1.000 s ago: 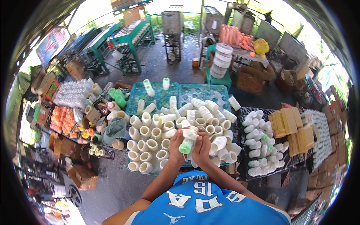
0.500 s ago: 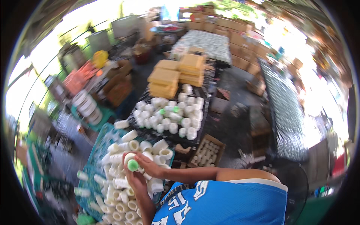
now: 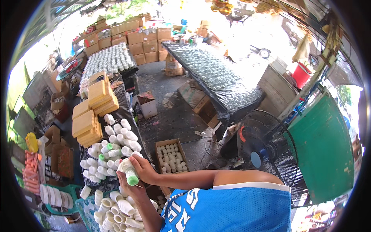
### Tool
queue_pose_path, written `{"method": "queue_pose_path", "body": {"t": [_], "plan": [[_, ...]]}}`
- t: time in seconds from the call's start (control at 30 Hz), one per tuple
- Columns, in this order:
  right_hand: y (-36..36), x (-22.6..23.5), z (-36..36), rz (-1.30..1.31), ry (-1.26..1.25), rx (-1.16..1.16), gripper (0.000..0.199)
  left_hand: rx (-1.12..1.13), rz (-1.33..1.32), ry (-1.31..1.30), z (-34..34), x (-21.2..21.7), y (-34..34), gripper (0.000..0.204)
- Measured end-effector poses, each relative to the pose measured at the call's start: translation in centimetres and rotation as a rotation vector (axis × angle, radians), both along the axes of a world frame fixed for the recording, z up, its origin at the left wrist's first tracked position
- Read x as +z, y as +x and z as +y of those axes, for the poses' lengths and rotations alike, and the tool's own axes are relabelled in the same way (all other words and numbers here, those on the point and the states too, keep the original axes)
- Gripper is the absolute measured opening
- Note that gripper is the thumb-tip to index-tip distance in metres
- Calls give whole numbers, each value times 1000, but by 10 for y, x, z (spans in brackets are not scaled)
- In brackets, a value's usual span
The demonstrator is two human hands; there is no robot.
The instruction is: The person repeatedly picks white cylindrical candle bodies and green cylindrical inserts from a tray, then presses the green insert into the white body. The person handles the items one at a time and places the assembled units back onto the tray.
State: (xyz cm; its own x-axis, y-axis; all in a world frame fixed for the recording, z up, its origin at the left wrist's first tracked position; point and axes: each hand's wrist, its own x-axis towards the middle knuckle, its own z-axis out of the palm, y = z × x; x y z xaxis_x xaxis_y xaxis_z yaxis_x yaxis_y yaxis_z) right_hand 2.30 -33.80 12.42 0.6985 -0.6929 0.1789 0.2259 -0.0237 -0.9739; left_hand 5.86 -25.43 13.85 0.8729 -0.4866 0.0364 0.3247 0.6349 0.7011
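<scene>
Between both hands is a white cylindrical piece with a pale green end, tilted so the green end points down toward me. My left hand is closed around its lower left side. My right hand grips it from the right, fingers pressed along its upper part. The hands are above the border between a heap of hollow cream-white tubes and a group of white rounded cylinders on a black-covered table. A few of these cylinders have green ends. What my fingers cover on the piece is hidden.
Yellow rectangular blocks are stacked on the table beyond the cylinders. An open cardboard box of white pieces stands on the floor to the right. A black fan is near my right elbow. A long plastic-covered table stands farther back.
The view has turned to the right. My hands, still around the green-ended piece, have gone from over the tube heap to beside the black-covered table's near edge.
</scene>
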Motion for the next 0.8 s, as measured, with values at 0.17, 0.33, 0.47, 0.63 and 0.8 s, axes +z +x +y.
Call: {"method": "queue_pose_path", "body": {"t": [0.17, 0.33, 0.47, 0.63, 0.8], "plan": [[-10, 0, -22, -68, 542, 10, 39, -185, 163, -77, -28, -38, 1, 65], [-13, -22, -45, -124, 569, -136, 42, -312, 260, -134, -50, -65, 0, 60], [-21, -19, -52, -116, 7, -234, 42, -334, 319, -9, -51, -76, 6, 55], [-50, 14, -71, -148, -451, -190, 38, -352, 79, -89, -50, -144, 23, 47], [-57, 11, -87, -169, -422, -105, 40, -610, 231, -260, -72, -133, 27, 53]]}}
